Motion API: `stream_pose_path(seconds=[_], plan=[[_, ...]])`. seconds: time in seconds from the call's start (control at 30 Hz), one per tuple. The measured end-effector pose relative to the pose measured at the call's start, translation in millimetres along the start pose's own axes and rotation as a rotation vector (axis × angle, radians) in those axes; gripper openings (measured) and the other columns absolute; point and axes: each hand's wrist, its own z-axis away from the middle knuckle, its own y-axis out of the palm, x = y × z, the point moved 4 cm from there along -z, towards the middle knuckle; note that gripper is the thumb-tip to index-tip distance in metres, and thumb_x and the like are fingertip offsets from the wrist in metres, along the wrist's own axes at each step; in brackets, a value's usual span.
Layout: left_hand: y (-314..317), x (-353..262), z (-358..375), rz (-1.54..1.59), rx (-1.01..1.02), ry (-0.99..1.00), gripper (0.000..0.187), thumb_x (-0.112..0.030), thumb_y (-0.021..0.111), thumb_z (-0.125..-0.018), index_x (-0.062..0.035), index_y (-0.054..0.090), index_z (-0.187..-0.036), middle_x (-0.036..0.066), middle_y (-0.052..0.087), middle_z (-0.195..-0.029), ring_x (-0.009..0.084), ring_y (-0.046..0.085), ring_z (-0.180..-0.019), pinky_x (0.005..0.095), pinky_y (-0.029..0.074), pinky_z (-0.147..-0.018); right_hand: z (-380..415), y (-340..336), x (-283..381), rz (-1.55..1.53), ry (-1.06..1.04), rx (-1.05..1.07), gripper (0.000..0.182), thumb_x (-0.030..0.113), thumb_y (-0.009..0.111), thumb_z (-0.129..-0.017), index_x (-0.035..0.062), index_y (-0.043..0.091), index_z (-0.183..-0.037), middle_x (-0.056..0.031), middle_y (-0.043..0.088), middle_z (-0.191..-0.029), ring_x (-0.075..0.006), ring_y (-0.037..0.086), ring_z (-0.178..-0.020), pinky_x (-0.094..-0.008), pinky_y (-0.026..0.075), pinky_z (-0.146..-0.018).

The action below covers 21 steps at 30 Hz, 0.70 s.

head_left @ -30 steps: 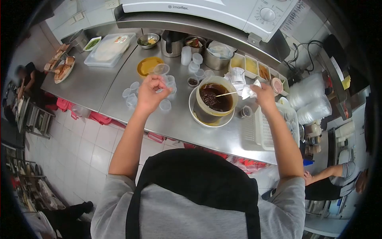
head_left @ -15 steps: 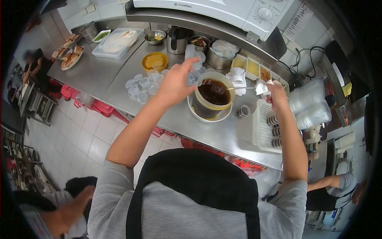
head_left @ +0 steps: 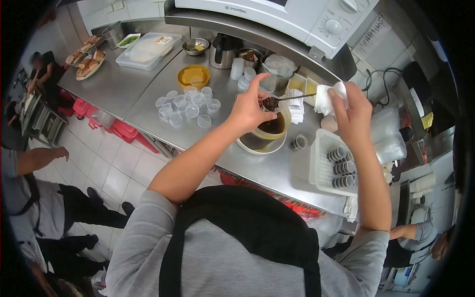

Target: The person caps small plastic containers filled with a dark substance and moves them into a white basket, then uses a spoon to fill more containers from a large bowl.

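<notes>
My left hand [head_left: 247, 110] is curled round a small clear plastic cup, mostly hidden by the fingers, over a tub [head_left: 255, 142] of dark brown liquid. Dark round pearls in a ladle [head_left: 270, 103] sit right at the cup, above the tub's yellowish rim. The ladle's thin handle [head_left: 304, 95] runs to my right hand [head_left: 354, 110], closed round its end, which is wrapped in white cloth or paper [head_left: 324, 100]. Beneath the tub is a white bowl [head_left: 263, 151]. One filled cup [head_left: 300, 142] stands to the tub's right.
Several clear cups [head_left: 191, 111] stand left of the tub, below a yellow bowl [head_left: 193, 75]. A white basket [head_left: 313, 172] holds several filled cups. A white oven [head_left: 297, 22] overhangs the back. People [head_left: 44, 203] stand on the left; another person [head_left: 418, 240] is at right.
The ladle has come up out of the liquid with pearls in it, and my right hand has risen. My left hand has moved right with the cup to meet it. People at left have shifted.
</notes>
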Motion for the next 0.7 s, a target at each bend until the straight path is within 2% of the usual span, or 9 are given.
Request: stream_pose_path(seconds=[0.03, 0.23, 0.33, 0.37, 0.47, 0.6, 0.7], plan=[[-1.5, 2.4, 1.5, 0.013, 0.003, -0.017, 0.096, -0.008, 0.083, -0.059, -0.0180, 0.028, -0.139, 0.014, 0.064, -0.104, 0.0229, 0.062, -0.089, 0.0336, 0.049, -0.084, -0.3, -1.3, 12.2, -0.028, -0.044, -0.017, 0.014, 0.009, 0.064, -0.081, -0.0014, 0.057, -0.088, -0.0136, 0.053, -0.075, -0.0321, 0.052, -0.059, -0.0348, 0.044, -0.057], [-16.5, 12.8, 3.3, 0.046, -0.002, -0.062, 0.097, -0.006, 0.082, -0.059, -0.0183, 0.028, -0.139, 0.014, 0.064, -0.106, 0.0212, 0.062, -0.091, 0.0332, 0.049, -0.085, -4.5, -4.4, 36.6, 0.008, -0.241, -0.094, 0.014, 0.005, 0.066, -0.077, -0.0005, 0.059, -0.087, -0.0127, 0.055, -0.075, -0.0286, 0.054, -0.059, -0.0338, 0.044, -0.053], [-21.4, 19.7, 2.6, 0.076, 0.010, -0.035, 0.097, -0.004, 0.082, -0.060, -0.0180, 0.028, -0.139, 0.014, 0.064, -0.107, 0.0206, 0.061, -0.091, 0.0330, 0.049, -0.086, 1.5, 9.2, 43.6, 0.009, -0.265, -0.001, 0.014, 0.004, 0.067, -0.075, 0.0000, 0.059, -0.086, -0.0130, 0.056, -0.077, -0.0285, 0.055, -0.060, -0.0336, 0.044, -0.053], [-23.4, 21.3, 2.6, 0.077, 0.013, -0.033, 0.096, -0.004, 0.081, -0.060, -0.0178, 0.028, -0.139, 0.014, 0.064, -0.107, 0.0203, 0.061, -0.092, 0.0329, 0.049, -0.086, 0.3, 11.3, 44.9, 0.008, -0.286, -0.036, 0.014, 0.003, 0.067, -0.074, 0.0005, 0.059, -0.085, -0.0131, 0.057, -0.079, -0.0280, 0.055, -0.060, -0.0343, 0.045, -0.054], [-30.8, 25.0, 1.8, 0.066, 0.007, -0.030, 0.095, -0.003, 0.081, -0.061, -0.0173, 0.028, -0.139, 0.013, 0.064, -0.107, 0.0192, 0.061, -0.092, 0.0322, 0.048, -0.086, -3.2, 8.3, 46.6, -0.040, -0.173, -0.071, 0.014, 0.004, 0.067, -0.074, 0.0008, 0.060, -0.085, -0.0129, 0.057, -0.078, -0.0280, 0.056, -0.061, -0.0350, 0.045, -0.055], [-36.6, 28.4, -1.4, 0.144, 0.040, -0.007, 0.095, -0.001, 0.080, -0.061, -0.0162, 0.028, -0.138, 0.012, 0.064, -0.106, 0.0172, 0.060, -0.091, 0.0305, 0.048, -0.085, -0.9, 22.4, 45.1, -0.034, -0.160, -0.056, 0.012, 0.004, 0.066, -0.077, 0.0000, 0.059, -0.085, -0.0129, 0.056, -0.077, -0.0288, 0.055, -0.063, -0.0343, 0.045, -0.057], [-45.4, 36.4, -7.2, 0.160, 0.049, -0.017, 0.097, -0.009, 0.083, -0.058, -0.0186, 0.029, -0.138, 0.011, 0.065, -0.100, 0.0204, 0.062, -0.086, 0.0326, 0.050, -0.082, -4.5, 23.2, 35.0, -0.031, -0.061, -0.153, 0.010, 0.006, 0.065, -0.080, -0.0006, 0.059, -0.085, -0.0126, 0.056, -0.075, -0.0278, 0.055, -0.063, -0.0325, 0.044, -0.059]])
